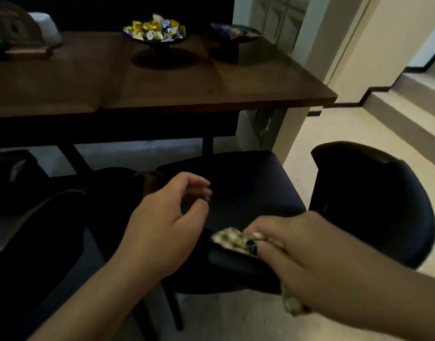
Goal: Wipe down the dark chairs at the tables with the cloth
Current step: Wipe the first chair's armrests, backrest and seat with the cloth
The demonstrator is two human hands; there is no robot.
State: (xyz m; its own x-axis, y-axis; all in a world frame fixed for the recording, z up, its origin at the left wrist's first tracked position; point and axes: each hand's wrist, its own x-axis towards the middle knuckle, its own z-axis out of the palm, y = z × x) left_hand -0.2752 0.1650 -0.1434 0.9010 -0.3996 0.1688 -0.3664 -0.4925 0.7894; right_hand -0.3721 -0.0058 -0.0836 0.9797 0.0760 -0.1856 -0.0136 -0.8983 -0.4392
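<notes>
Nearest, at about 5 o'clock, the right hand (295,244) has its fingers curled round a patterned cloth (232,239) and presses it on the near edge of the dark chair (248,193). The cloth's long axis runs from 10 o'clock down to 4 o'clock: one bunched end sticks out past the fingertips toward the seat, the other hangs below the wrist. At about 7 o'clock the left hand (167,217) hovers over the seat with fingers loosely curled, holding nothing. The chair's curved backrest (373,205) stands at 3 o'clock, and its seat faces the desk (187,82). Farther off on the desk, toward 12 o'clock, stands a footed dish of wrapped sweets (155,30), with a second dish (233,33) just to its right.
</notes>
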